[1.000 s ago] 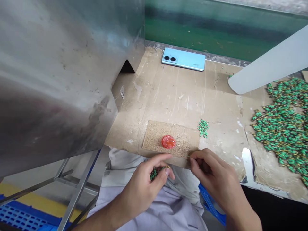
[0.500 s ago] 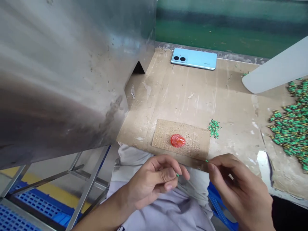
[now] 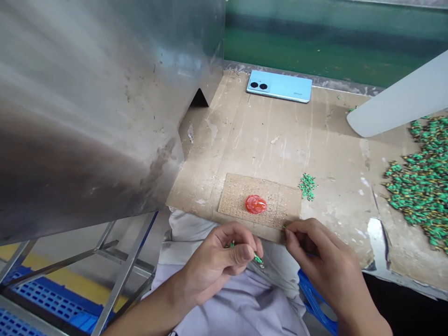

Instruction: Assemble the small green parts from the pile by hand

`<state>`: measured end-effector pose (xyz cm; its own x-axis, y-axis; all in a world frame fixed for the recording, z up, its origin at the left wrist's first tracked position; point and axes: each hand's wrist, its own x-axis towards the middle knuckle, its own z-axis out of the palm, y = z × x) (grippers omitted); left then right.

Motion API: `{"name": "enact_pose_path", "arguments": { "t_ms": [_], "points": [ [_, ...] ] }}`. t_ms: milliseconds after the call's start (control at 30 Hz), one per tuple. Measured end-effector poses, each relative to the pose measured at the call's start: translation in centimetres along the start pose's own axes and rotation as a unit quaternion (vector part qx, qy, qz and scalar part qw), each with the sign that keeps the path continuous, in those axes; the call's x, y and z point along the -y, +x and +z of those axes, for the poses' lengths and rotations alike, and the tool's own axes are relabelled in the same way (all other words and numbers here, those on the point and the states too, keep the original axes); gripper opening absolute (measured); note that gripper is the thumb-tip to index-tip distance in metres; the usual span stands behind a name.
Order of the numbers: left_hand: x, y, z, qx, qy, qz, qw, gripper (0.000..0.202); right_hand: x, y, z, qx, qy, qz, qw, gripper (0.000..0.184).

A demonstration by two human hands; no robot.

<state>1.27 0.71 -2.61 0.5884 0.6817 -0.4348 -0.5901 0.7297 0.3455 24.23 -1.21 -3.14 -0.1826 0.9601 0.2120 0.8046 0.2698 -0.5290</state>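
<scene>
Low in front of the table edge, my left hand (image 3: 224, 256) is closed, with a small green piece (image 3: 258, 259) with a pale tip held by its thumb and fingers. More green shows inside the curled fingers. To its right, my right hand (image 3: 322, 259) pinches a tiny green bit (image 3: 284, 227) near the front right corner of a small cardboard piece (image 3: 233, 189). A glossy red blob (image 3: 255, 204) sits on that speckled cardboard. Just right of the cardboard lies a small heap of tiny green bits (image 3: 308, 186).
A large pile of small green and dark-yellow pieces (image 3: 420, 186) covers the table's right side. A blue phone (image 3: 283, 86) lies at the back. A white tube (image 3: 395, 102) slants in from the right. A big metal housing (image 3: 105, 102) stands left, above a metal frame (image 3: 129, 270).
My right hand has moved left with its green bit, closer to the left hand. The left fingers have curled in more, and the green piece there shows more. The view has shifted slightly.
</scene>
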Motion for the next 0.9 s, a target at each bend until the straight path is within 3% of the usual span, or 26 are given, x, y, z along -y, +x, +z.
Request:
{"name": "enact_pose_path", "arguments": {
  "t_ms": [233,433,700,900],
  "points": [
    [0.2,0.1,0.0,-0.046,0.089,0.018,0.995,0.040,0.1,0.3,-0.5,0.007,0.053,0.015,0.998,0.009],
    [0.2,-0.1,0.4,-0.066,0.192,0.063,0.977,0.038,0.5,-0.8,-1.1,-0.034,0.118,0.050,0.991,0.010],
    [-0.2,-0.6,0.8,-0.071,0.257,0.066,0.961,0.030,4.6,-1.3,0.3,-0.060,0.356,0.070,0.930,0.013],
    [-0.3,-0.7,0.8,-0.077,0.325,0.075,0.940,0.021,6.0,-0.7,1.0,-0.062,0.412,0.095,0.904,0.011]
  ]
}}
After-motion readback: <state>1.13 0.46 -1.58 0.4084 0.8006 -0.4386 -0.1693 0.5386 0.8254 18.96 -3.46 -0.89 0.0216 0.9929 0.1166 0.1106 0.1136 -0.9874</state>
